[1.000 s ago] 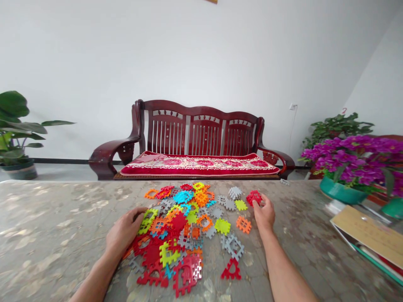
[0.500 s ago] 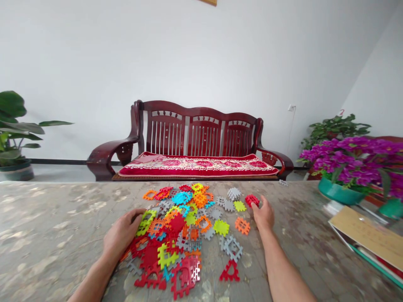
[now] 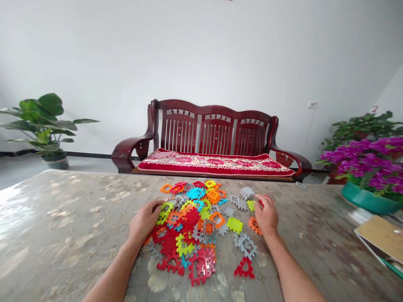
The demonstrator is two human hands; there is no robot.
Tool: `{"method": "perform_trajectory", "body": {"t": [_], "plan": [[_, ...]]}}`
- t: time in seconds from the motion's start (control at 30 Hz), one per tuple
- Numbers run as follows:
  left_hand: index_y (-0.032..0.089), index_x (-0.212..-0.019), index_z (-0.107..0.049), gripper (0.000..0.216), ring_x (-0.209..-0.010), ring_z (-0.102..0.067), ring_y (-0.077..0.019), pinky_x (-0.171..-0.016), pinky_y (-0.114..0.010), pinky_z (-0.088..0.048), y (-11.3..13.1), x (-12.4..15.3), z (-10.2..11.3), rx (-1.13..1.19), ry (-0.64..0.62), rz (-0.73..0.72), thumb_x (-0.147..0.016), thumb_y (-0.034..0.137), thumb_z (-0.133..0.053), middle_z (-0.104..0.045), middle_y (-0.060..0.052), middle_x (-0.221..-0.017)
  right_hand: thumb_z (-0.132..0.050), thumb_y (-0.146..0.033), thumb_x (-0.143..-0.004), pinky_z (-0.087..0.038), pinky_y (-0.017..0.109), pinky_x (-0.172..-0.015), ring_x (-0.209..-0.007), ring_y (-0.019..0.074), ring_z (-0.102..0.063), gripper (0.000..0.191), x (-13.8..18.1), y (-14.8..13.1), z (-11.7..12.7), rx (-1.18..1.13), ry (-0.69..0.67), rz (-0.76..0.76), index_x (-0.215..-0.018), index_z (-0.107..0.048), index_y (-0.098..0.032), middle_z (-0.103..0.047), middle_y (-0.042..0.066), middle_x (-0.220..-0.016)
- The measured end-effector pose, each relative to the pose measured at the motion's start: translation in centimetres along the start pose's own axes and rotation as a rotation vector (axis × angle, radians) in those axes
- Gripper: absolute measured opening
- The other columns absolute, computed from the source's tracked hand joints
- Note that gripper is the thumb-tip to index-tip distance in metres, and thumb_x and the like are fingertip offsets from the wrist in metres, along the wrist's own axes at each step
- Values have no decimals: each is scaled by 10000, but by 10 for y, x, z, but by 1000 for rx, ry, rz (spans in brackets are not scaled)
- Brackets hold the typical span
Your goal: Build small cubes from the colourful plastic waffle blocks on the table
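Observation:
My left hand (image 3: 145, 220) rests at the left edge of a heap of flat plastic building pieces with notched edges. Its curved fingers are apart and reach a lime-green frame piece (image 3: 165, 212). Over the right side of the loose pieces, my right hand (image 3: 267, 214) is open, thumb and fingers spread. Near its fingertips lie a small lime piece (image 3: 250, 205) and a grey round piece (image 3: 247, 193). An orange window piece (image 3: 255, 225) lies partly under it. A red piece (image 3: 268, 198) is mostly hidden behind the fingers. A red triangle (image 3: 244, 267) sits closer to me.
The patterned table (image 3: 78, 235) spreads to both sides. At right stand a teal pot (image 3: 368, 198) of purple flowers and a brown notebook or folder (image 3: 380, 237). A grey piece (image 3: 300, 185) lies at the far edge. Beyond is a wooden bench (image 3: 214, 130).
The view has turned left, so everything sits further right in it. My right hand has shifted left over the pieces and now covers most of the red one. My left hand stays by the lime-green frame.

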State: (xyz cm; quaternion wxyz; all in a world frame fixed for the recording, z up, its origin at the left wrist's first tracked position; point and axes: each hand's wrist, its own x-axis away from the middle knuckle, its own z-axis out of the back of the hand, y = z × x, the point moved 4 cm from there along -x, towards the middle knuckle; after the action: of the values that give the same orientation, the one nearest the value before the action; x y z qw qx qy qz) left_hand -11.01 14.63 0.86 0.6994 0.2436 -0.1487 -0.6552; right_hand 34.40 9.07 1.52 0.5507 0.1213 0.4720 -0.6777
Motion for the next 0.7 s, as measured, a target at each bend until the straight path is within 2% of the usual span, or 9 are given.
{"method": "perform_trajectory", "body": {"t": [0.2, 0.3, 0.4, 0.57, 0.7], "plan": [[309, -1118, -671, 342, -1028, -646, -193, -800, -254, -453, 5, 1, -1, 48, -58, -37, -884, 400, -438, -718, 11, -1143, -490, -264, -838, -444, 399, -959, -1011, 223, -607, 243, 28, -88, -20, -156, -331, 190, -963, -695, -231, -702, 68, -1032], [306, -1120, -674, 337, -1019, -648, -192, -800, -256, -454, 6, 1, 0, 53, -59, -29, -882, 380, -447, -722, 10, -1137, -553, -262, -828, -447, 414, -965, -1053, 224, -594, 253, 47, -136, -24, -222, -489, 292, -1044, -683, -247, -690, 51, -1096], [301, -1123, -671, 335, -1023, -647, -193, -807, -259, -453, 7, 2, 0, 57, -53, -27, -882, 374, -450, -721, 7, -1140, -577, -240, -825, -427, 427, -1011, -1139, 225, -554, 399, 59, -173, -28, -230, -573, 373, -1222, -611, -263, -641, 47, -1235], [297, -1127, -665, 334, -1056, -637, -194, -835, -256, -451, 6, 1, -2, 80, -61, -55, -879, 369, -454, -716, 18, -1144, -527, -209, -875, -339, 466, -1108, -1298, 237, -422, 537, 71, -202, -46, -173, -670, 544, -1402, -448, -272, -496, 38, -1427], [300, -1126, -668, 335, -1053, -640, -191, -841, -254, -447, 5, 1, -4, 85, -55, -46, -885, 384, -451, -716, 17, -1146, -506, -166, -882, -347, 454, -1104, -1287, 230, -421, 538, 76, -205, -55, -151, -703, 592, -1403, -441, -283, -529, 26, -1387]]}}
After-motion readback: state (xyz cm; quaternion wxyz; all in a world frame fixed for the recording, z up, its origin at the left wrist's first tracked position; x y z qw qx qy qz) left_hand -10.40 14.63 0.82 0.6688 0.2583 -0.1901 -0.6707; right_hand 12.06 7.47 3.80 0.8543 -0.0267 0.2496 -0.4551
